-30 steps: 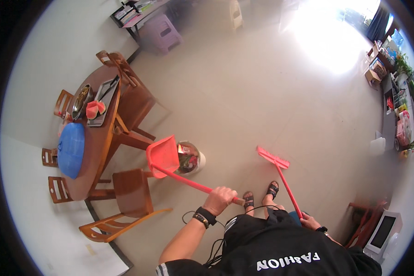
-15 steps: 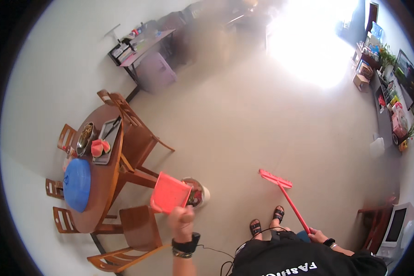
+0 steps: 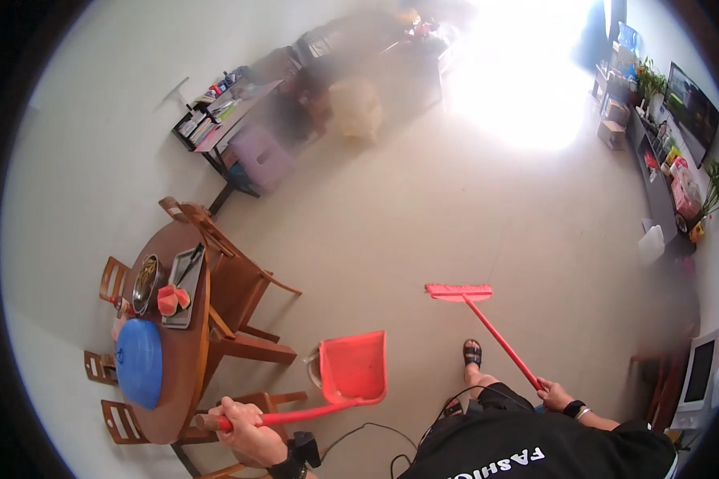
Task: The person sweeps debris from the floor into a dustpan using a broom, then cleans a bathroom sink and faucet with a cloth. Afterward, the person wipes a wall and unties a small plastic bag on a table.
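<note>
My left hand (image 3: pixel 249 431) is closed around the handle of a red dustpan (image 3: pixel 355 366). The pan's wide tray faces up, and only a bit of a pale waste bin's rim (image 3: pixel 314 369) shows beside it; the rest of the bin is hidden behind. In my right hand (image 3: pixel 554 396) I grip the red handle of a long broom (image 3: pixel 499 339). Its bristled head (image 3: pixel 458 292) is out over the beige floor, ahead of my sandalled foot (image 3: pixel 472 352).
To the left stands a round wooden table (image 3: pixel 182 351) with wooden chairs (image 3: pixel 244 287), a blue dome cover (image 3: pixel 139 363) and a tray of cut watermelon (image 3: pixel 168 301). A purple stool (image 3: pixel 262 156) is by the desk. A microwave (image 3: pixel 699 375) and a television cabinet (image 3: pixel 655 180) line the right.
The dustpan has swung away from above the bin to the right, and its tray has turned upward. My left hand has moved left and lower. The broom head has shifted slightly left; I have stepped forward.
</note>
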`<action>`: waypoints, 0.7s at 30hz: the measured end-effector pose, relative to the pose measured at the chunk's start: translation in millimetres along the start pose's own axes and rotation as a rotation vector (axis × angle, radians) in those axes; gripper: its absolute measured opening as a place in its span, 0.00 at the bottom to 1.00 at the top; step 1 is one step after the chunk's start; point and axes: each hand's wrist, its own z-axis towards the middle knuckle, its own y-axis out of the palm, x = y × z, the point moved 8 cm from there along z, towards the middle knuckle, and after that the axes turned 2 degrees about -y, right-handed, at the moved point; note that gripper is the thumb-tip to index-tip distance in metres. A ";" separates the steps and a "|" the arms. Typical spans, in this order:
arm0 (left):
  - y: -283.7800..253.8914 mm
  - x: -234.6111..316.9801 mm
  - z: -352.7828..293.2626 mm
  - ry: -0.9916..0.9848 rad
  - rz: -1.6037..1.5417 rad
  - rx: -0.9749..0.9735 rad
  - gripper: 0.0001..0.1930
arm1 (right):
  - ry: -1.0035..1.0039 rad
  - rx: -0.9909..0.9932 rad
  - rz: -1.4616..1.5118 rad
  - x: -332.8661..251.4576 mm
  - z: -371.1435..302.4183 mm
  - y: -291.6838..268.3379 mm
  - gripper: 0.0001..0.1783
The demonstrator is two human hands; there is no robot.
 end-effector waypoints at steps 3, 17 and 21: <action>39.1 -11.8 6.2 -0.063 -0.081 -0.041 0.15 | -0.041 -0.027 0.032 -25.5 23.8 -8.2 0.26; 229.7 -61.4 68.6 0.009 0.058 -0.008 0.15 | -0.053 -0.035 -0.325 -210.2 172.8 -96.5 0.25; 255.1 -88.7 83.5 -0.021 0.201 0.050 0.17 | 0.046 -0.057 -0.349 -253.3 216.3 -102.9 0.25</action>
